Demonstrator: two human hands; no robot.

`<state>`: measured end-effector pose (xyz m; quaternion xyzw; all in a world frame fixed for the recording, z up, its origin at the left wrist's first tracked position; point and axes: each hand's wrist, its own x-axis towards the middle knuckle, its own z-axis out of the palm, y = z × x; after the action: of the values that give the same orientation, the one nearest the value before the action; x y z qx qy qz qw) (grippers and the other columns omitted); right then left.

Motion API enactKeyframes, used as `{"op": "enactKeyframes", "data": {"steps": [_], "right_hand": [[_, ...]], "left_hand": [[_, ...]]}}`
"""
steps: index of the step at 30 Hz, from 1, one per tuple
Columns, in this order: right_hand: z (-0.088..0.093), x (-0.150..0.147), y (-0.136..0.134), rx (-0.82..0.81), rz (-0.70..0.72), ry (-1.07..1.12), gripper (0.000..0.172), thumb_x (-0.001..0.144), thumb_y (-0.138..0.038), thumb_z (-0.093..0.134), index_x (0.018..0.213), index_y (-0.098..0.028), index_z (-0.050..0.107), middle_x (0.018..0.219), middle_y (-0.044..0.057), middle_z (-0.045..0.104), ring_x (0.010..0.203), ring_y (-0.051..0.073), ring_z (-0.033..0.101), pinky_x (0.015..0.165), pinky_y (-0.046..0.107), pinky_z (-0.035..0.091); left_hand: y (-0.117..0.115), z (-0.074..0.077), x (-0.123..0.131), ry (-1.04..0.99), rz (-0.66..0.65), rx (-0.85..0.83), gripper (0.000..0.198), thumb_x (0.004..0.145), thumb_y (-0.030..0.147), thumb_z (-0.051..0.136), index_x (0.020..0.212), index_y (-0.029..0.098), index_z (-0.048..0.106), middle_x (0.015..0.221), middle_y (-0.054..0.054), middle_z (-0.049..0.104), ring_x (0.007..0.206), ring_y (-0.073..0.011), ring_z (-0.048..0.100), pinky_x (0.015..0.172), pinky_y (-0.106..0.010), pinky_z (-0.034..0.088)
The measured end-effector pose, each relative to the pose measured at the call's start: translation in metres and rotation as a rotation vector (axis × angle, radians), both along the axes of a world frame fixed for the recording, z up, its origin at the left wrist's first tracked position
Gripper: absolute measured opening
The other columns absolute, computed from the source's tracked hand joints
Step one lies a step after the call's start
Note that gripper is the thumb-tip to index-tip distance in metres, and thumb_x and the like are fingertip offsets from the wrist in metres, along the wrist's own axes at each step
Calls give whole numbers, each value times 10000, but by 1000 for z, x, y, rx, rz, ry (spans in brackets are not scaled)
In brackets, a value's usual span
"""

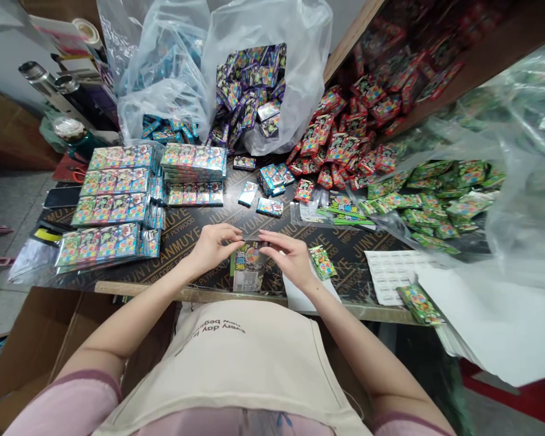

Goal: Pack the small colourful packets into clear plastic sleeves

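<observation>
Near the table's front edge, my left hand (218, 247) and my right hand (288, 254) face each other, fingertips pinched at the top edge of a clear bag (247, 269) with a dark printed card. The bag hangs or lies between them over the black table (191, 227). Beside my right hand, a green packet (322, 262) rests partly over a white paper (300, 292). Beyond my hands are small blue packets (269, 207) and a red packet (304, 190).
Stacks of wrapped packets (111, 207) stand at the left. Plastic bags hold blue packets (170, 130) and purple packets (249, 85) at the back. Piles of red packets (343, 148) and green packets (429, 209) lie right, above a label sheet (390, 275). Bottles (40, 79) stand at the back left.
</observation>
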<state>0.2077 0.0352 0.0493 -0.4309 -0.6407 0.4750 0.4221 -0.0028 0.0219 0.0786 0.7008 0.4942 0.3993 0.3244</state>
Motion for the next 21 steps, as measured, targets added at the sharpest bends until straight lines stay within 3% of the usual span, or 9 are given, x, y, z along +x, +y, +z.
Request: {"op": "enactKeyframes", "data": {"steps": [3, 6, 10, 12, 16, 19, 21], "right_hand": [[-5, -3, -6, 192, -56, -56, 113, 827, -273, 660, 875, -282, 762, 939, 30, 757, 920, 215, 704, 863, 381, 557], [-7, -10, 7, 158, -26, -31, 176, 867, -346, 614, 971, -275, 737, 964, 36, 749, 887, 210, 707, 838, 372, 562], [-24, -16, 56, 149, -22, -24, 581, 829, -511, 618, 1347, -276, 502, 1269, 84, 622, 1074, 241, 640, 867, 395, 542], [-41, -19, 86, 231, -33, -213, 669, 782, -518, 663, 1368, -257, 474, 1331, 109, 568, 1201, 277, 551, 962, 445, 478], [-69, -30, 138, 294, 103, -650, 737, 755, -431, 686, 1402, -186, 434, 1431, 178, 451, 1333, 341, 391, 1042, 534, 340], [-78, -41, 159, 308, 157, -826, 794, 721, -373, 697, 1427, -168, 398, 1410, 196, 464, 1339, 377, 350, 1006, 567, 315], [-82, -44, 162, 316, 143, -830, 770, 696, -357, 713, 1396, -178, 444, 1334, 187, 534, 1288, 376, 406, 992, 559, 318]], "left_hand": [[2, -8, 3, -64, 10, -45, 55, 729, 219, 731, 705, 171, 738, 812, -86, 758, 756, -195, 715, 695, -296, 563], [6, -16, 2, -202, 127, -92, 58, 689, 217, 759, 675, 165, 735, 745, -70, 751, 700, -185, 706, 647, -275, 558], [5, -25, -19, -321, 410, -132, 108, 639, 241, 791, 674, 154, 738, 699, -46, 737, 659, -169, 684, 660, -275, 550], [1, -30, -37, -340, 606, -104, 140, 632, 261, 794, 697, 151, 739, 701, -36, 732, 660, -160, 676, 675, -277, 546], [-11, -47, -69, -379, 935, 41, 213, 663, 328, 773, 757, 144, 721, 729, -29, 716, 683, -151, 664, 709, -291, 547], [-23, -61, -80, -200, 925, -67, 252, 716, 364, 721, 829, 139, 705, 772, -52, 705, 719, -185, 670, 732, -347, 557], [-29, -67, -79, 60, 841, -99, 287, 736, 351, 702, 940, 149, 695, 955, -105, 703, 894, -242, 671, 841, -420, 538]]}}
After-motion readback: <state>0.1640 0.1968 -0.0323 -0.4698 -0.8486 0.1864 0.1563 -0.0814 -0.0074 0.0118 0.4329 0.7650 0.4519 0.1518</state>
